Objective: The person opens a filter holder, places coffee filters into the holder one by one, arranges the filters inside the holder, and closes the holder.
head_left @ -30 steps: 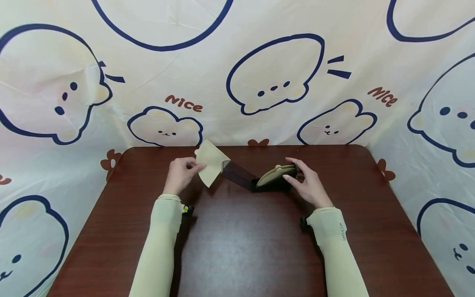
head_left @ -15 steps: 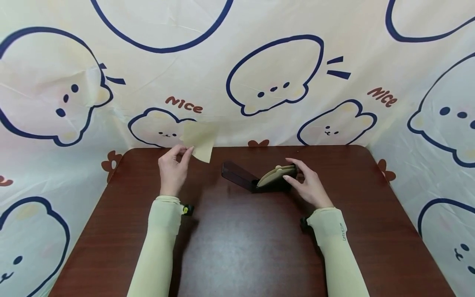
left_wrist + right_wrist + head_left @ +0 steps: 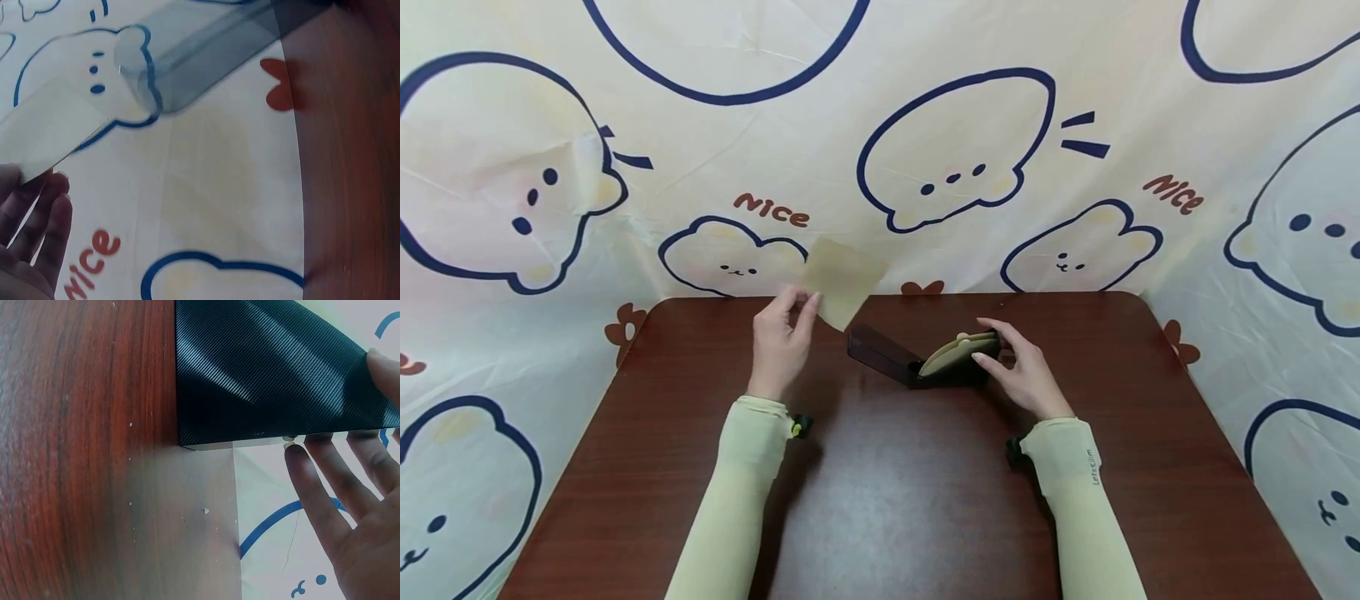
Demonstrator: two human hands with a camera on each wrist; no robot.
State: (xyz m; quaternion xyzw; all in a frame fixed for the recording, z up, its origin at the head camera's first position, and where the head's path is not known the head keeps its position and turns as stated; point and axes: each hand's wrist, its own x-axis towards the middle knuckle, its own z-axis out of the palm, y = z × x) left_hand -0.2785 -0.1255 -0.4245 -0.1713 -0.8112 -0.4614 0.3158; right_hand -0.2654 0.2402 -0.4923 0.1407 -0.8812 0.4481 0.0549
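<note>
My left hand (image 3: 781, 343) pinches a beige coffee filter (image 3: 844, 285) by its lower left edge, raised above the table near the back. In the left wrist view the filter (image 3: 47, 128) lies between thumb and fingers. To its right stands a black filter holder (image 3: 961, 379), with its smoky see-through lid (image 3: 880, 357) swung open to the left. Several beige filters (image 3: 951, 358) stand inside the holder. My right hand (image 3: 1024, 375) grips the holder's right end, thumb in front and fingers behind. Ribbed black covers the holder's side (image 3: 262, 375) in the right wrist view.
The dark brown wooden table (image 3: 895, 500) ends at a back edge just beyond the holder. A cream curtain (image 3: 940, 167) with cartoon drawings hangs behind it and along both sides.
My left hand lifts the filter up and leftward from beside the lid, then brings it back right, still raised. My right hand and the holder stay put.
</note>
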